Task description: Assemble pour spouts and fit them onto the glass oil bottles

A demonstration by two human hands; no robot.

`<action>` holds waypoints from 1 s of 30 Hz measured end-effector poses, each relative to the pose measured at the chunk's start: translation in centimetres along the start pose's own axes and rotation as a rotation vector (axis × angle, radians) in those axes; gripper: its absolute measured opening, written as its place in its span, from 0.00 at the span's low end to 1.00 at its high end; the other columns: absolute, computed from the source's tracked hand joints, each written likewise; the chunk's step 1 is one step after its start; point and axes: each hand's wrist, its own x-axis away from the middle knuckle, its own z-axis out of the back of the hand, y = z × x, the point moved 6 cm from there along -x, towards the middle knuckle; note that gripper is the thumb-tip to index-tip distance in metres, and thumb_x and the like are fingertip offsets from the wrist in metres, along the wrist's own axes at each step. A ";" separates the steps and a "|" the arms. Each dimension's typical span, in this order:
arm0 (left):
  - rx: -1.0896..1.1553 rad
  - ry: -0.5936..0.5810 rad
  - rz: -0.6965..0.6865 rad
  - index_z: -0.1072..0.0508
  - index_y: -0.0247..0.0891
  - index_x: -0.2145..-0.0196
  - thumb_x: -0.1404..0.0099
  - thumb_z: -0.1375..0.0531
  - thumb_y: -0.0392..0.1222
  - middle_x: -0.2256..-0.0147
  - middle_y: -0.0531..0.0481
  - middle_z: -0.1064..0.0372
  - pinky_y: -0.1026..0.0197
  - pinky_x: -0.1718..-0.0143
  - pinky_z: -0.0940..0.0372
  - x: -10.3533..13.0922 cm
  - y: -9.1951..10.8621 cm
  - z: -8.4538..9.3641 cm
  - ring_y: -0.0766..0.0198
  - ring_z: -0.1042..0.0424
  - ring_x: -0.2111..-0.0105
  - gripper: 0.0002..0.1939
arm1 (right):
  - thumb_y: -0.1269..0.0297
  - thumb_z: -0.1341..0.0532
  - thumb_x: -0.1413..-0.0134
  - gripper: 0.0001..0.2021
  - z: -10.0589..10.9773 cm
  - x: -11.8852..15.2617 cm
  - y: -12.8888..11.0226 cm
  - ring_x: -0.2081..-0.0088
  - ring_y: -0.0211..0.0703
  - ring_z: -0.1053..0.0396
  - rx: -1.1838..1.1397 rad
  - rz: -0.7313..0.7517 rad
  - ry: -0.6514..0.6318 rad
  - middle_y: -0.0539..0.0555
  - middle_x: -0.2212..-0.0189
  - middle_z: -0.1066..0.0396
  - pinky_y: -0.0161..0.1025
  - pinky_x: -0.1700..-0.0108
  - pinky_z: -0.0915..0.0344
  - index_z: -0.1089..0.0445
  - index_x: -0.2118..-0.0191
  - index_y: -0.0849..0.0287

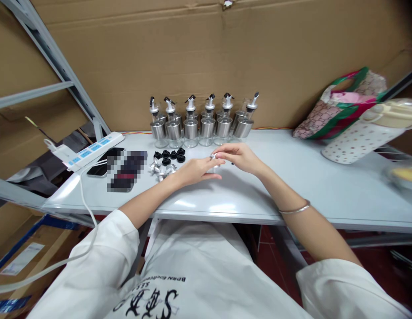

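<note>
My left hand (196, 172) is held over the middle of the grey table, its fingers pointing right around a small silvery spout piece (213, 156). From the right, my right hand (241, 157) meets it, thumb and fingertips pinched on the same piece. Much of that piece is hidden by my fingers. Left of my hands lie several black stoppers (166, 161) and several silver caps (162, 176). Behind them stand several glass and steel bottles (190, 129), the front ones topped with pouring spouts (190, 104).
On the left are a power strip (96, 149) with a white cable, a phone (101, 169) and a blurred-out object (128, 173). A dotted tumbler (352, 139) and a patterned bag (328, 110) are at the right. Cardboard (192, 48) rises behind the table (292, 177).
</note>
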 end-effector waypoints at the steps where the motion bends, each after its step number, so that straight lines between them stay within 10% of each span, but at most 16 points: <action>1: 0.003 -0.035 0.016 0.34 0.37 0.53 0.32 0.48 0.56 0.65 0.48 0.28 0.66 0.69 0.38 0.0 0.1 -0.4 0.67 0.30 0.74 0.20 | 0.48 0.35 0.54 0.17 -0.2 0.0 -0.1 0.69 0.42 0.29 0.033 0.008 -0.022 0.54 0.69 0.24 0.40 0.63 0.34 0.23 0.68 0.59; 13: 0.026 -0.100 0.131 0.36 0.39 0.56 0.33 0.44 0.48 0.66 0.51 0.29 0.66 0.70 0.40 0.0 0.0 -1.2 0.66 0.29 0.73 0.13 | 0.68 0.41 0.48 0.09 6.1 -0.2 2.6 0.61 0.52 0.29 0.802 -0.030 0.044 0.58 0.67 0.23 0.45 0.54 0.36 0.23 0.71 0.58; 30: 0.030 -0.087 0.110 0.35 0.38 0.60 0.38 0.49 0.36 0.72 0.54 0.34 0.65 0.71 0.42 0.0 0.4 -0.7 0.67 0.36 0.77 0.08 | 0.75 0.41 0.52 0.12 5.5 0.0 5.4 0.63 0.49 0.26 0.936 -0.236 -0.116 0.58 0.65 0.21 0.39 0.59 0.33 0.20 0.67 0.61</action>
